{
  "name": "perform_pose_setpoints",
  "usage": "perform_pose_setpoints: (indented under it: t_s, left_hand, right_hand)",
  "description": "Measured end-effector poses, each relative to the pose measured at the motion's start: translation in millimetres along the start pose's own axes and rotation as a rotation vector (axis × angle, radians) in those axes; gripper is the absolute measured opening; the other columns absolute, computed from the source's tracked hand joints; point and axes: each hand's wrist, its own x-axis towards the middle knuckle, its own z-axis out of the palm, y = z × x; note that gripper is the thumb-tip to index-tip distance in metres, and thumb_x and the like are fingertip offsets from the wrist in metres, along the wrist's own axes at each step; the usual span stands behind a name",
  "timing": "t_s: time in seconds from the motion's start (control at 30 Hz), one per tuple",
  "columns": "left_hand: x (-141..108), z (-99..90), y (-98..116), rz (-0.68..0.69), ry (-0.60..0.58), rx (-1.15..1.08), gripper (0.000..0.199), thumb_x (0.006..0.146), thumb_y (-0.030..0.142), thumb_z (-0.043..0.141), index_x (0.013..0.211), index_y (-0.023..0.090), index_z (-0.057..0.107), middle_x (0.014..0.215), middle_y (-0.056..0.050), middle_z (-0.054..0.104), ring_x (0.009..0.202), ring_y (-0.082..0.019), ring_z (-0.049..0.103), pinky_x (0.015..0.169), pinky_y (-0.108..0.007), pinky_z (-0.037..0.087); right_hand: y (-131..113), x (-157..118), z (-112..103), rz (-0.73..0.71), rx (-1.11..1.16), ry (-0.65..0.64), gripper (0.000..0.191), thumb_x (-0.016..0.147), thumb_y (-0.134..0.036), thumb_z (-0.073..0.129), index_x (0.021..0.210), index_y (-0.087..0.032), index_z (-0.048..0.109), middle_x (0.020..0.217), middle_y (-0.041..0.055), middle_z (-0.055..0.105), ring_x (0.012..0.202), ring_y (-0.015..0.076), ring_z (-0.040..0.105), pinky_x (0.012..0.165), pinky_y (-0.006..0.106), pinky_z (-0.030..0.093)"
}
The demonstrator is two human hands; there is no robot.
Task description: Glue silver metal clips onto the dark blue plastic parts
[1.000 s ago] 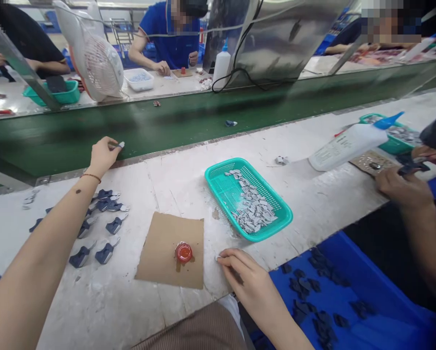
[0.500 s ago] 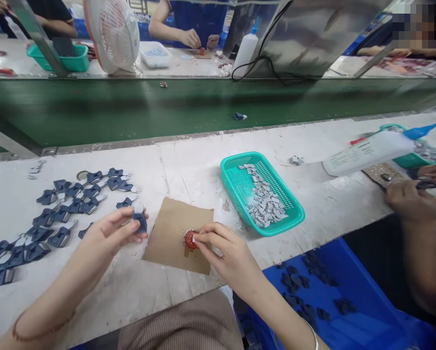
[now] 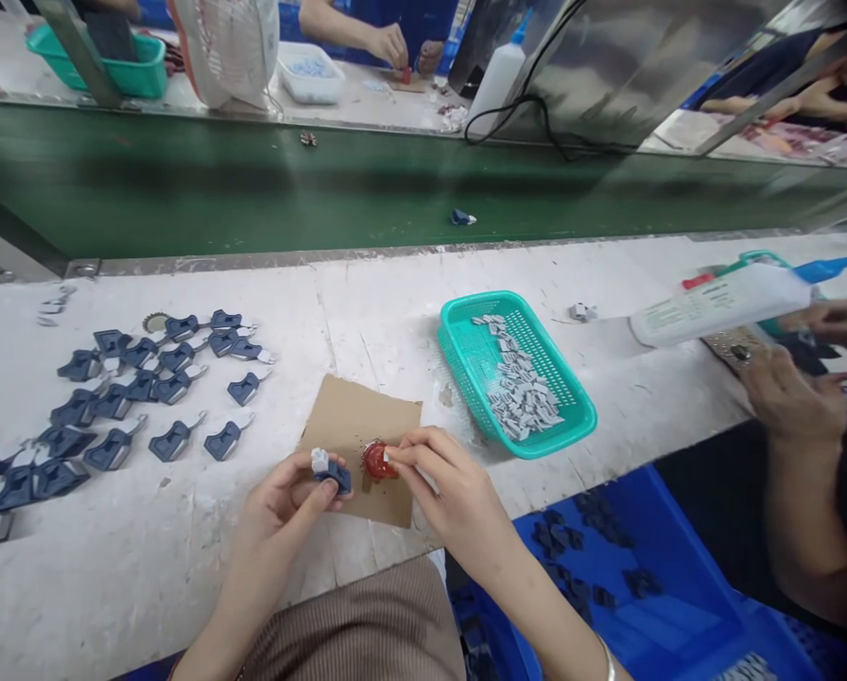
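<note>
My left hand (image 3: 288, 501) pinches a dark blue part (image 3: 334, 477) with a light grey piece on top, over the left edge of a brown cardboard sheet (image 3: 356, 409). Just right of it, my right hand (image 3: 441, 478) holds a small grey piece (image 3: 388, 456) between thumb and fingertips, at the rim of a red round cap (image 3: 376, 461) on the cardboard. Behind my right hand stands a green basket (image 3: 446, 345) of small grey pieces (image 3: 527, 392). Many dark blue parts (image 3: 172, 386) with grey tips lie in rows at the left.
A white glue bottle (image 3: 721, 301) with a blue nozzle lies at the right, near a co-worker's hands (image 3: 792, 397). Below the table's edge is a blue bin (image 3: 685, 558) with dark parts. A green strip (image 3: 253, 194) runs behind the table, with more people beyond it.
My left hand has moved right with the dark blue part, closer to the red cap, and the part is turned. My right hand stays by the cap. The view has shifted slightly.
</note>
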Motion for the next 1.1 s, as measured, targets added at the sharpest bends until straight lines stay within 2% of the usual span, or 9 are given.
perform_pose_setpoints:
  t_s: [0.27,0.43,0.67,0.77,0.83,0.93,1.0,1.1]
  left_hand:
    - [-2,1.2,2,-0.009,0.001,0.006,0.019,0.079,0.032,0.075,0.094,0.020,0.072,0.103,-0.006,0.076,0.087,-0.017,0.071,0.067,-0.021,0.056]
    - [-2,8.2,0,0.016,-0.021,-0.025,0.018,0.081,0.031,0.074,0.097,0.022,0.073,0.103,-0.004,0.076,0.092,-0.017,0.071,0.075,-0.022,0.057]
    - [-2,11.9,1,0.029,-0.069,-0.004,0.020,0.082,0.030,0.073,0.100,0.022,0.074,0.105,-0.005,0.077,0.093,-0.017,0.071,0.077,-0.022,0.056]
    - [-4,16.7,3,0.042,-0.063,-0.019,0.017,0.082,0.028,0.072,0.098,0.022,0.073,0.102,-0.003,0.077,0.093,-0.016,0.071,0.079,-0.021,0.056]
    - [-6,20.7,3,0.056,-0.065,-0.014,0.017,0.082,0.028,0.072,0.098,0.022,0.073,0.104,-0.004,0.077,0.094,-0.016,0.071,0.080,-0.021,0.056]
    - [-9,26.1,5,0.066,-0.126,0.013,0.019,0.083,0.029,0.072,0.100,0.021,0.073,0.107,-0.005,0.077,0.096,-0.017,0.072,0.082,-0.022,0.056]
    - [-9,29.4,6,0.067,-0.167,0.012,0.021,0.083,0.030,0.072,0.103,0.021,0.072,0.108,-0.006,0.077,0.097,-0.018,0.072,0.083,-0.023,0.056]
    - [-10,34.2,6,0.071,-0.173,-0.012,0.022,0.083,0.029,0.073,0.104,0.023,0.071,0.108,-0.004,0.077,0.098,-0.017,0.073,0.083,-0.022,0.057]
  right_hand:
    - [-1,0,0,-0.018,-0.034,-0.009,0.018,0.098,-0.017,0.049,0.092,-0.020,0.066,0.091,0.0077,0.063,0.088,0.0192,0.063,0.076,0.032,0.054]
    - [0,-1,0,-0.039,-0.040,-0.027,0.016,0.097,-0.014,0.049,0.096,-0.019,0.065,0.094,0.0085,0.064,0.089,0.0188,0.063,0.076,0.031,0.054]
    - [2,-4,-1,-0.048,0.005,-0.018,0.018,0.097,-0.014,0.049,0.098,-0.018,0.066,0.095,0.0088,0.065,0.090,0.0185,0.063,0.078,0.032,0.055]
    - [4,-2,-7,0.073,0.149,0.002,0.016,0.095,-0.019,0.054,0.097,-0.021,0.070,0.095,0.0078,0.068,0.090,0.0191,0.065,0.080,0.034,0.055]
    - [4,2,-13,0.211,0.355,0.013,0.011,0.091,-0.024,0.062,0.092,-0.022,0.073,0.092,0.0064,0.071,0.089,0.0193,0.067,0.081,0.034,0.055]
    - [-1,6,-20,0.396,0.723,0.016,0.009,0.084,-0.030,0.071,0.087,-0.023,0.076,0.091,0.0045,0.074,0.087,0.0183,0.069,0.080,0.032,0.056]
    - [-6,6,-22,0.469,0.868,0.016,0.009,0.081,-0.030,0.074,0.086,-0.023,0.077,0.092,0.0042,0.075,0.087,0.0176,0.069,0.082,0.032,0.056]
    - [-15,5,-23,0.514,0.946,0.009,0.009,0.079,-0.030,0.076,0.085,-0.024,0.078,0.092,0.0037,0.074,0.090,0.0172,0.068,0.087,0.032,0.055]
